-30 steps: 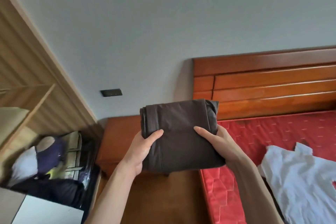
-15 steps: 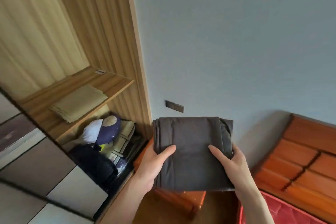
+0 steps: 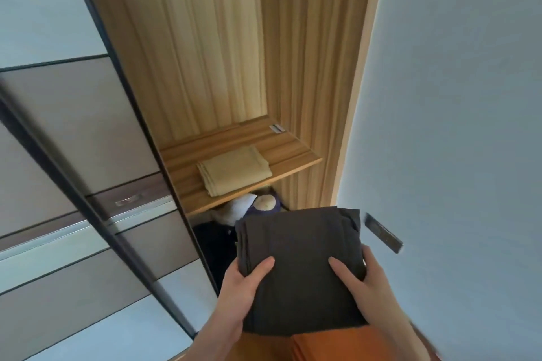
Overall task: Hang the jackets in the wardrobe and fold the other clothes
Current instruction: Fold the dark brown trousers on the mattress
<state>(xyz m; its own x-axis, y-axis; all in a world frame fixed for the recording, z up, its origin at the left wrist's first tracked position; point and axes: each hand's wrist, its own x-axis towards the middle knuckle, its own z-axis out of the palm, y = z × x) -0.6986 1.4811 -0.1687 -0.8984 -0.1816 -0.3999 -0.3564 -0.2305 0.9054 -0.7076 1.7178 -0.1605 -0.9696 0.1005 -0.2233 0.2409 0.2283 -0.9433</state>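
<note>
Swung round from the bed to the wardrobe (image 3: 205, 53); left hand (image 3: 234, 290) and right hand (image 3: 369, 284) grip folded dark garment (image 3: 299, 267), tan one (image 3: 234, 173) shelved. Jackets unseen.

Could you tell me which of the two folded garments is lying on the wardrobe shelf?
The beige folded garment; the dark brown one is held in both hands.

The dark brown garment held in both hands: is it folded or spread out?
Folded. The dark brown garment forms a compact rectangle with stacked layers along its left edge, gripped by the left hand and right hand.
</note>
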